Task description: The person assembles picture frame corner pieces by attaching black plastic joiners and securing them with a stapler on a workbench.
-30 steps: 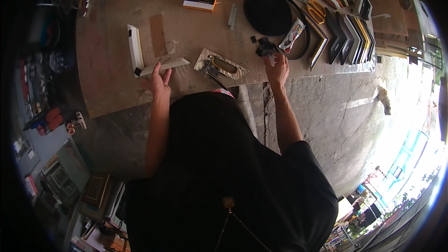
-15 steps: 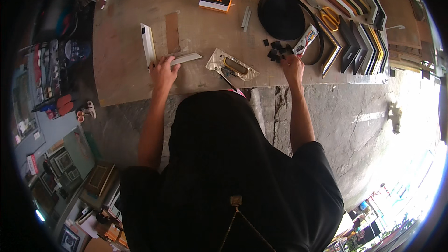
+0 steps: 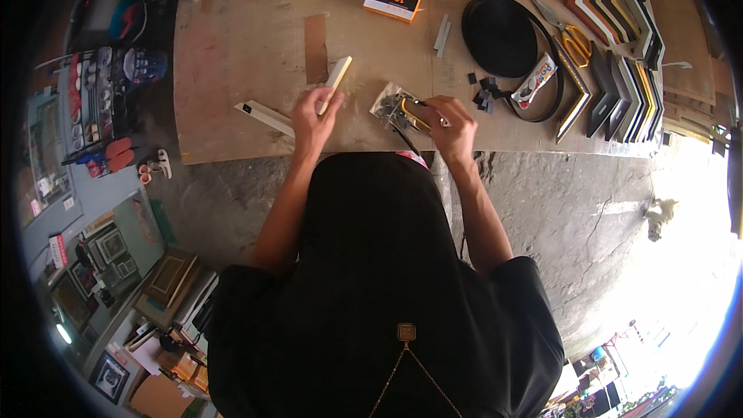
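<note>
My left hand (image 3: 316, 112) is closed around a short cream moulding strip (image 3: 338, 77), tilted up with its far end pointing away from me. Just left of it, a second pale strip (image 3: 263, 116) with an angled end lies on the table. My right hand (image 3: 453, 125) has its fingers curled at the right end of a silver staple gun (image 3: 393, 104) with a yellow-lined handle. The hand hides that end of the tool. Small black square pieces (image 3: 486, 94) lie in a loose pile beyond and right of my right hand.
The brown worktable (image 3: 248, 46) also carries an orange-and-black box (image 3: 392, 3), thin grey strips (image 3: 443, 35), a coiled black band (image 3: 499, 35), a white printed packet (image 3: 535, 81) and yellow-handled scissors (image 3: 574, 40). Frame corner samples (image 3: 619, 101) line the right side.
My left hand has lifted one strip off the table and tilted it up; the other has swung round. My right hand has moved left from the black pieces to the staple gun.
</note>
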A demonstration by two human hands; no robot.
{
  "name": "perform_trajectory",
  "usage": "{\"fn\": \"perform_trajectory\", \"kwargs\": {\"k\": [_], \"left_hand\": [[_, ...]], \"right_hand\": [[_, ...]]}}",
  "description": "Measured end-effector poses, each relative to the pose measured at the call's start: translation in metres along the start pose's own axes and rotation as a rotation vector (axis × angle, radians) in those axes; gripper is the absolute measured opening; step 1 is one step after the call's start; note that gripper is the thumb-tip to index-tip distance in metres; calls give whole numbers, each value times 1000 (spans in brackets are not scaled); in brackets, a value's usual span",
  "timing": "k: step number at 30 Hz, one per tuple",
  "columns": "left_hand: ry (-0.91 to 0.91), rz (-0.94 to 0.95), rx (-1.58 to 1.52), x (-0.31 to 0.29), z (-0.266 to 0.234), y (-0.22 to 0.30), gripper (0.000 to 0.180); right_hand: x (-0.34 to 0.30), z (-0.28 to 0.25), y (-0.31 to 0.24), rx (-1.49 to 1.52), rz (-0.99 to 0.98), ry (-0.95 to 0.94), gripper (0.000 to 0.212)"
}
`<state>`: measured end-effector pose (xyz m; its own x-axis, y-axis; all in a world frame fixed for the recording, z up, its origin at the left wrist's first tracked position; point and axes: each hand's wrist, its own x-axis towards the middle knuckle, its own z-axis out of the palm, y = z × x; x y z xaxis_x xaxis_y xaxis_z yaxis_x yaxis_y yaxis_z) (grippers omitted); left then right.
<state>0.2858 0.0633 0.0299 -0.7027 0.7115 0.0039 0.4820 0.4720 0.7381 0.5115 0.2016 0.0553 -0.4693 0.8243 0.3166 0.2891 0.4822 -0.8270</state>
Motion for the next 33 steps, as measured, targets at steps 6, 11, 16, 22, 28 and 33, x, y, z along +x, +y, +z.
{"fn": "perform_trajectory", "kwargs": {"k": [6, 11, 16, 22, 28, 33], "left_hand": [[-674, -433, -727, 6, -33, 29, 18], [-726, -564, -878, 25, -50, 4, 19], [-851, -491, -844, 58, -59, -12, 25], [-631, -301, -670, 94, -30, -41, 31], [-622, -198, -484, 106, -2, -51, 27], [-589, -145, -366, 104, 1, -56, 26]], "right_hand": [[2, 67, -35, 106, -260, -237, 28], [5, 93, -45, 147, -332, -259, 29], [16, 106, -57, 53, -350, -248, 34], [-25, 77, -39, -521, 296, -160, 66], [-55, 69, -9, -803, 338, -352, 60], [-28, 61, -2, -498, 620, -370, 25]]}}
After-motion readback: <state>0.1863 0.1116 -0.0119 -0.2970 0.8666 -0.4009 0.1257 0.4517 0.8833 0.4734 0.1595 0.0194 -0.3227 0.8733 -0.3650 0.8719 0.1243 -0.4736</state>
